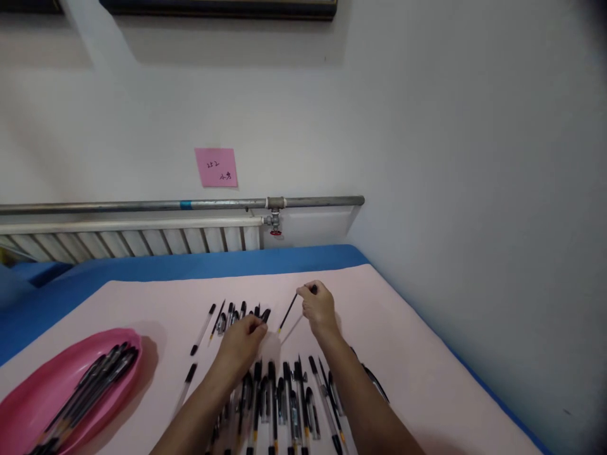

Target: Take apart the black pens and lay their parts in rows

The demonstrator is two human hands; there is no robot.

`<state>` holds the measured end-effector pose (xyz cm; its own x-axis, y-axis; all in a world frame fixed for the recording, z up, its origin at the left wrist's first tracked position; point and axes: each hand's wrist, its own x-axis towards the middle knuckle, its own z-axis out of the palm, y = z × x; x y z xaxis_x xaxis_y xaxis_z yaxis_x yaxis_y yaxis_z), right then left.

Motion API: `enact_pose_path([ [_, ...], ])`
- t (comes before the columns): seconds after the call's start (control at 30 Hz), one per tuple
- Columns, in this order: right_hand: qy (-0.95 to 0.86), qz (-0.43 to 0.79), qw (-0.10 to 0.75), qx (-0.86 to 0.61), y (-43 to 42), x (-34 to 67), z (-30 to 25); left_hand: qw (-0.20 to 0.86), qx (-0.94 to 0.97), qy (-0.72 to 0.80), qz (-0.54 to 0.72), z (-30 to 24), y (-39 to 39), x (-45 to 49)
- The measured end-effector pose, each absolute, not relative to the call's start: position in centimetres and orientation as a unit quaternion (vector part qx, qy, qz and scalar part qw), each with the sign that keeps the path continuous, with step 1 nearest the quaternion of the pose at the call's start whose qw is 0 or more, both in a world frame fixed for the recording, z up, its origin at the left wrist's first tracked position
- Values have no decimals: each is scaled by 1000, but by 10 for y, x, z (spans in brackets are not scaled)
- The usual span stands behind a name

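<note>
My left hand (249, 335) is closed, thumb and fingers pinching a black pen part (266, 314) that pokes up past the fingertips; its lower end is hidden. To its right, my right hand (318, 306) pinches the upper end of a thin pen refill (287, 313), dark with a yellow lower end, slanting down and left. Below and between my forearms lie several pen barrels (272, 404), refills and black caps (281, 395) in rows. Behind my left hand are more pen pieces (230, 314), partly covered by it.
A pink oval basin (28, 395) with a bundle of black pens (90, 392) stands at the left. Pink paper (403, 354) covers a blue-topped table (265, 258). A wall rises close on the right; a radiator (142, 242) and pipe (322, 201) run behind.
</note>
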<state>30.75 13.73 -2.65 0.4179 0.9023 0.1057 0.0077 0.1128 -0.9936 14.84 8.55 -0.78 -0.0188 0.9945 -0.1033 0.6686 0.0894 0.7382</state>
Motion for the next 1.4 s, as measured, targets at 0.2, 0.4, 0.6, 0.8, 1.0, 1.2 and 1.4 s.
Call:
enact_pose_path([
  [0.2, -461, 292, 577, -607, 144, 313, -27, 251, 663, 695, 118, -1, 136, 180],
  [0.4, -494, 280, 532, -629, 153, 306, -35, 218, 662, 717, 30, -6, 154, 190],
  [0.6, -527, 281, 475, -646, 159, 296, -48, 182, 670, 718, 56, 11, 135, 166],
  [0.8, -568, 284, 413, -653, 153, 299, -46, 193, 666, 711, 116, 14, 75, 120],
  [1.0, -610, 272, 361, -650, 138, 293, -40, 258, 624, 715, 181, -8, 40, 106],
  [1.2, -643, 258, 295, -658, 137, 288, -45, 306, 605, 703, 214, -21, 37, 96],
  [1.4, -666, 241, 220, -671, 133, 292, -40, 336, 604, 691, 211, -20, 35, 91],
])
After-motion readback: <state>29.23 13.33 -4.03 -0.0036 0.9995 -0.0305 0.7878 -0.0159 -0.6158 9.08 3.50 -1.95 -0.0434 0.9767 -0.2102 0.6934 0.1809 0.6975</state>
